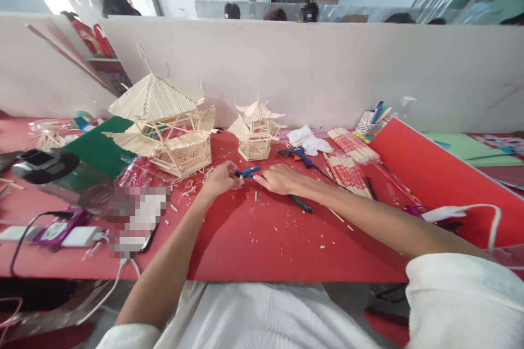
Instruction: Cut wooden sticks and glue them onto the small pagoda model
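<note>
Red counter [262,253] stretched beneath a pale partition [311,65], over which the tops of several heads showed, and on it the small stick pavilion [256,133] stood upright against that partition. Directly in front of the small stick pavilion, both of the person's hands met over a blue-and-black hand tool [248,170], partly covered by fingers. On the right hand [280,179], the grip was curled closed around this tool, thumb pointing toward its dark end. By that end, the left hand [223,179] had its fingers bent inward; whether its grip was pinching a small piece I could not tell, for the fingers hid it. A dark green handle [301,204] stuck out near the right hand, forward and right of the small stick pavilion. To the left of that pavilion stood a larger stick pavilion [180,144] with a ribbed, peaked roof, and farther left a clear bottle [84,180] with a black lid lay tilted. Just right of the small stick pavilion were a crumpled white tissue [308,140] and a blue glue gun [302,157]; beyond them lay bundled sticks [347,174] in red-and-white wrapping, and farthest right leaned a red board [442,174]. Pale wood scraps [190,185] littered the area left and forward of the small pavilion.
</note>
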Action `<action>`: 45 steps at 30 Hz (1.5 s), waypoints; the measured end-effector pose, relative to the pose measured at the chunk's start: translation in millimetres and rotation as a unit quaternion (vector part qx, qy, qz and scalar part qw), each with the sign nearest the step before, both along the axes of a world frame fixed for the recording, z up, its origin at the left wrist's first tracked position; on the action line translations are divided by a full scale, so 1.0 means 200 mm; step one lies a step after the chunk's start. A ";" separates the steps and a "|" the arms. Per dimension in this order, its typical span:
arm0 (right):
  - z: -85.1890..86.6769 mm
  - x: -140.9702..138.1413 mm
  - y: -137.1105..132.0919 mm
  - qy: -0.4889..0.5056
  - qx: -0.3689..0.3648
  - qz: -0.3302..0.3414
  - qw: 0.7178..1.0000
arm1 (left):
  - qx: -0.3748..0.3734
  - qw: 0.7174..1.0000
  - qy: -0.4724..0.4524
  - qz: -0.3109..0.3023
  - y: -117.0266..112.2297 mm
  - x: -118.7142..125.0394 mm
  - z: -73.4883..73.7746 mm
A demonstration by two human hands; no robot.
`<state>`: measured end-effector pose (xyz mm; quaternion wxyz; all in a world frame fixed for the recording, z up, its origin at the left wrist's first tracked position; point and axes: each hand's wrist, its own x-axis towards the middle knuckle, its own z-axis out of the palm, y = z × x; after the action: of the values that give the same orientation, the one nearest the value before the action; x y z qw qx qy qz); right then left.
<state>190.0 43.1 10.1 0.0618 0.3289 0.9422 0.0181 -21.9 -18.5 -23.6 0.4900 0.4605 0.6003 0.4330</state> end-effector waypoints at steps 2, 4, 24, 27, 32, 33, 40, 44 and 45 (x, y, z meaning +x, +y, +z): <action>-0.01 -0.02 0.01 -0.004 -0.007 -0.004 1.000 | -0.003 1.000 -0.002 -0.006 -0.01 -0.03 0.01; -0.01 -0.03 0.02 -0.007 -0.019 -0.003 1.000 | 0.003 1.000 0.012 -0.007 -0.01 -0.06 0.03; -0.01 0.41 0.14 0.051 0.072 -0.198 0.976 | 0.143 0.950 0.276 -0.027 -0.02 -0.02 0.02; -0.04 0.46 0.16 0.059 0.077 -0.214 0.972 | 0.155 0.950 0.270 -0.035 -0.02 0.01 0.00; -0.06 0.46 0.16 0.030 0.045 -0.224 0.973 | 0.168 0.957 0.231 -0.047 -0.01 0.04 -0.04; -0.06 0.45 0.15 0.024 0.039 -0.223 0.974 | 0.171 0.959 0.219 -0.050 -0.01 0.05 -0.05; -0.05 0.43 0.11 0.037 0.030 -0.219 0.975 | 0.177 0.973 0.131 -0.074 -0.02 0.11 -0.03; -0.02 0.38 0.04 0.105 0.066 -0.146 0.981 | 0.158 0.981 0.088 -0.071 -0.03 0.14 -0.02; -0.01 0.35 0.02 0.139 0.066 -0.112 0.982 | 0.148 0.984 0.072 -0.067 -0.03 0.14 -0.02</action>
<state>259.5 46.6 7.3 -0.0900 0.4348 0.8956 0.0273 6.1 -24.2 -27.5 0.3999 0.5972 0.5306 0.4493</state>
